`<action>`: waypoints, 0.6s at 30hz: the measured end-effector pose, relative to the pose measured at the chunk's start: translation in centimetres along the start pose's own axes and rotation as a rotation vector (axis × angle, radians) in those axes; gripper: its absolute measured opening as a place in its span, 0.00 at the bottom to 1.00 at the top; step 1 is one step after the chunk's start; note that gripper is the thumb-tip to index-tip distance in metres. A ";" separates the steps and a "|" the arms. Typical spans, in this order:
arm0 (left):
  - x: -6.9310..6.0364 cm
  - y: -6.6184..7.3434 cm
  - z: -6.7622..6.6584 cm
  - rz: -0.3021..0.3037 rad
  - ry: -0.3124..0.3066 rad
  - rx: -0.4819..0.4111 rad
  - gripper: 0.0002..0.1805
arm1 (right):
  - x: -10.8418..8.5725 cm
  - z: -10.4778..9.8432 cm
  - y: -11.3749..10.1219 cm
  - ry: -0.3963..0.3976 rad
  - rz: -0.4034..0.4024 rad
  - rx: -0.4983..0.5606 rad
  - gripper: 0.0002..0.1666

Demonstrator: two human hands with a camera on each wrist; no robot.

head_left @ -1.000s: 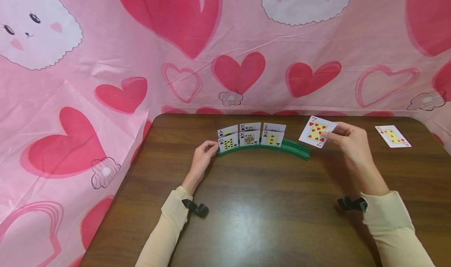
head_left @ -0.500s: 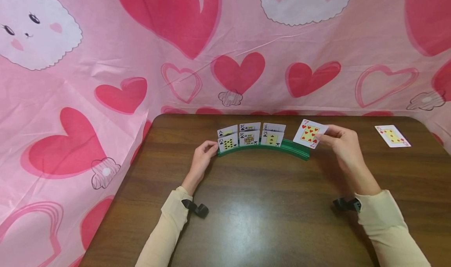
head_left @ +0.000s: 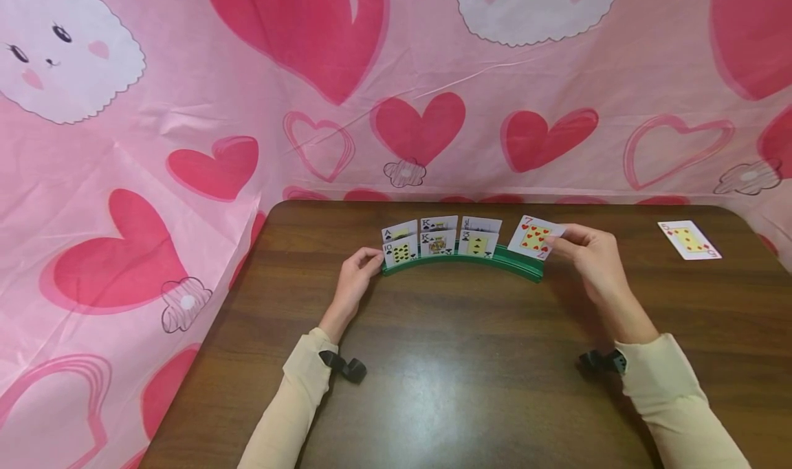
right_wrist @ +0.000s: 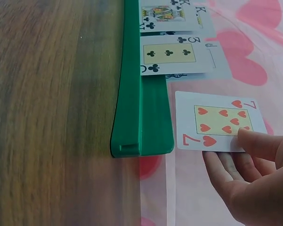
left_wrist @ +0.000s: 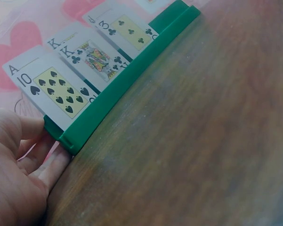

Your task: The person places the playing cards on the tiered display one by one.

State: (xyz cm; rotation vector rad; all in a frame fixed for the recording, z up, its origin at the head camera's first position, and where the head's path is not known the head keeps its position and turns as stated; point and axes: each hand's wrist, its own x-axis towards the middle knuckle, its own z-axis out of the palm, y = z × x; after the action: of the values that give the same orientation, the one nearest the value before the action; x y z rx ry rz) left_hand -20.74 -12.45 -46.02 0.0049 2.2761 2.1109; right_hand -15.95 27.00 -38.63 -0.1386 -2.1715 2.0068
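A curved green card holder (head_left: 522, 269) stands on the table with playing cards upright in two rows. Its front row has the ten of spades (left_wrist: 61, 92), the king of clubs (left_wrist: 96, 61) and the three of clubs (right_wrist: 172, 54). Behind them show an ace (head_left: 396, 230), another king (head_left: 438, 222) and a card marked J (head_left: 485, 223). My left hand (head_left: 357, 276) grips the holder's left end between thumb and fingers. With thumb above and fingers beneath, my right hand (head_left: 594, 256) pinches the seven of hearts (right_wrist: 221, 125), tilted, over the holder's right end and apart from it.
A five of diamonds (head_left: 689, 240) lies face up on the brown wooden table (head_left: 433, 359), to the right of my right hand. A pink cloth (head_left: 346, 146) with hearts hangs behind the table and on its left side. Dark wrist mounts sit at both cuffs.
My right hand has moved left with the seven of hearts, from right of the holder to over its right end. The left hand and the cards in the holder have stayed put.
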 end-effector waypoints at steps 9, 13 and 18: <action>-0.1 0.0 0.0 -0.002 0.000 0.000 0.12 | 0.0 0.5 0.2 0.007 -0.012 -0.027 0.08; -0.1 0.1 0.0 -0.005 -0.001 0.003 0.12 | -0.1 0.5 0.2 -0.007 -0.002 -0.037 0.07; 0.0 0.0 -0.1 -0.009 -0.004 0.003 0.12 | -0.2 0.6 0.1 -0.019 0.008 -0.025 0.07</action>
State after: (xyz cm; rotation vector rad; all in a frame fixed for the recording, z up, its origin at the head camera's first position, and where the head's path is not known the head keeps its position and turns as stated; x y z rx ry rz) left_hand -20.70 -12.50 -46.00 -0.0009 2.2734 2.1008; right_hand -15.88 26.35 -38.75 -0.1328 -2.2117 1.9931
